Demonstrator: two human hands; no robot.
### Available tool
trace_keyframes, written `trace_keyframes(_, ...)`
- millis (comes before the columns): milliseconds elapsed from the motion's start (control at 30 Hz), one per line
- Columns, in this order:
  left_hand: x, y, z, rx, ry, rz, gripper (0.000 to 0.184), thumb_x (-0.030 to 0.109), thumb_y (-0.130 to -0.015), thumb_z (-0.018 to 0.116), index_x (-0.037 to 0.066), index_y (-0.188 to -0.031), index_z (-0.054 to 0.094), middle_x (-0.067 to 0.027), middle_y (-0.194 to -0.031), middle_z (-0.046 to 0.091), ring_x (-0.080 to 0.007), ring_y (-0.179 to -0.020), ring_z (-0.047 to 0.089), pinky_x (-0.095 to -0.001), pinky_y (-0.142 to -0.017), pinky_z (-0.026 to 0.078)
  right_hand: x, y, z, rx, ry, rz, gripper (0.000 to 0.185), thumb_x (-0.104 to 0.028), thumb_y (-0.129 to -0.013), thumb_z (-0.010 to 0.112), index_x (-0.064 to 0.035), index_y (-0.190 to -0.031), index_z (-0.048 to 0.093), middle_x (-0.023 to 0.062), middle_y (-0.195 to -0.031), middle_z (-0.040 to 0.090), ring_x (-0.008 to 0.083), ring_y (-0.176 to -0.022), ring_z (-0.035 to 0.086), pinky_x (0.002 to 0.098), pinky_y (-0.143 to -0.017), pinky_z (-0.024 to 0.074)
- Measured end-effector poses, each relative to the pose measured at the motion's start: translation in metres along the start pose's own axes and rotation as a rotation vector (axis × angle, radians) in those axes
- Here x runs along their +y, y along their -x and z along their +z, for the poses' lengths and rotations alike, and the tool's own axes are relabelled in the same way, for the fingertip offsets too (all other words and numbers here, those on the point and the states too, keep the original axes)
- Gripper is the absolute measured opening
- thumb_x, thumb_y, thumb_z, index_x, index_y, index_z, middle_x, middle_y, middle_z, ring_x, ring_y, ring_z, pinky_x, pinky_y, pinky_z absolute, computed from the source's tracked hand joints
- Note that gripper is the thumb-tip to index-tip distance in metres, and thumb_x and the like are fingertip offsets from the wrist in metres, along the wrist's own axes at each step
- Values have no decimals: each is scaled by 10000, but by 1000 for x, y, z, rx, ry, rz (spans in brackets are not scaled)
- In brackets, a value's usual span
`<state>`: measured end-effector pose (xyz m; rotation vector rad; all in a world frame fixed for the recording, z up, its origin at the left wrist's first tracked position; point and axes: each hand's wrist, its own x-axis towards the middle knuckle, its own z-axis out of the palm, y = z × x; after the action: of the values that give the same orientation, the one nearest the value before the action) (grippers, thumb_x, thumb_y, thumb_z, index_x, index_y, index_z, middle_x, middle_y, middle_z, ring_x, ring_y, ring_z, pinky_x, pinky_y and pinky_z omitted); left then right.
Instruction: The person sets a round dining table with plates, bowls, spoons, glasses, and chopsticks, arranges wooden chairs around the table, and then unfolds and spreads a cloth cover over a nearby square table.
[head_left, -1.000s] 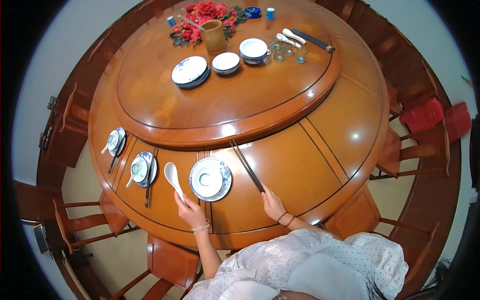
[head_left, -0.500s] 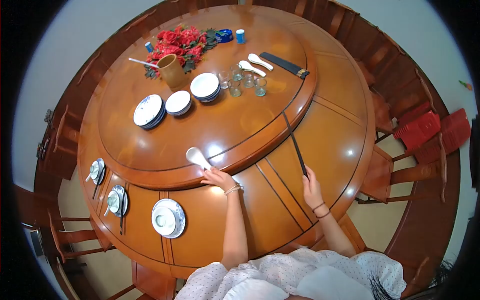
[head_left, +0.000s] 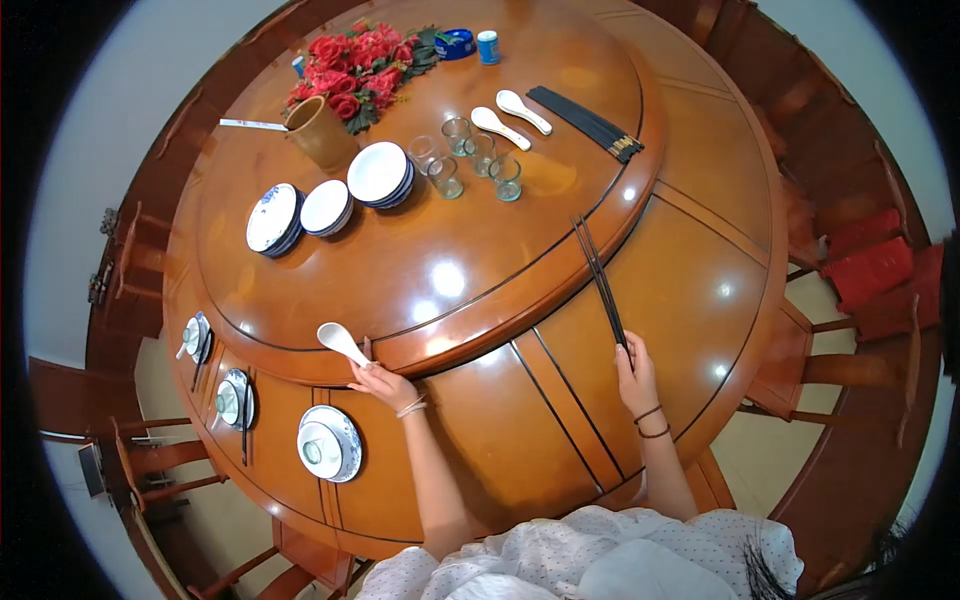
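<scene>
Head view: the spoon [head_left: 341, 342] I hold is glossy white, with a rounded bowl-end and a slim handle; the chopsticks [head_left: 600, 282] are a dark, slender pair, parted a little along their length. My left fingers [head_left: 372, 376] are closed on the spoon's handle, its broad end pointing left, near the rim of the raised turntable [head_left: 480, 260]. My right fingers [head_left: 638, 348] pinch the chopsticks at their near end, the tips reaching forward over the turntable's edge. Below and left of my left fingers, on the worktop [head_left: 690, 290], a blue-patterned plate [head_left: 346, 425] bears a bowl [head_left: 322, 435] with a glass [head_left: 313, 452] in it. Ahead, the turntable carries stacked bowls [head_left: 379, 172], clear glasses [head_left: 506, 182], two white spoons [head_left: 500, 128] and bundled dark sticks [head_left: 585, 125].
</scene>
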<state>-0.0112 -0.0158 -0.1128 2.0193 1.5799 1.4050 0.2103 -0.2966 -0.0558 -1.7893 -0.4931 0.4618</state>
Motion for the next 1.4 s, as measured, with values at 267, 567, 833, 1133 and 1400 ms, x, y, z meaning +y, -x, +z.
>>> trace_keyframes(267, 10, -56, -12, 10, 32, 44, 256, 198, -904, 292, -6, -793, 401, -115, -754, 475, -225, -718, 433, -324, -690, 352, -4, -145, 10, 192, 237, -453, 248, -141, -850, 442, 19, -1034, 485, 141, -890, 520, 267, -780, 523, 327, -680, 421)
trace_keyframes(567, 186, -51, 60, -590, 678, -121, 216, 221, -897, 324, 43, -800, 397, 11, -537, 383, -62, -464, 366, -216, -416, 311, -17, -322, -10, 194, 902, -492, 262, -198, -816, 456, -30, -1004, 529, 131, -941, 544, 289, -904, 489, 379, -780, 392)
trace_keyframes(833, 241, -72, 184, -823, 307, -31, 315, 317, -859, 416, 6, -808, 406, -132, -578, 521, -262, -537, 522, -370, -491, 391, -11, -353, 5, 38, 968, -524, 242, -203, -819, 449, -20, -957, 525, 132, -933, 528, 280, -913, 485, 379, -756, 446)
trace_keyframes(1133, 235, -126, 249, -845, -386, -12, 434, 314, -841, 307, -75, -1023, 369, -268, -936, 552, -380, -898, 537, -426, -796, 405, -1, -329, 21, 3, 892, -373, 277, -193, -836, 437, -28, -1047, 510, 136, -874, 474, 273, -844, 517, 386, -679, 458)
trace_keyframes(1400, 208, -127, 266, -857, -556, 54, 384, 258, -861, 279, -65, -1060, 336, -225, -946, 572, -336, -912, 552, -401, -772, 425, 5, -316, 24, -32, 846, -334, 313, -218, -849, 428, -58, -1110, 491, 130, -875, 451, 274, -797, 515, 376, -671, 449)
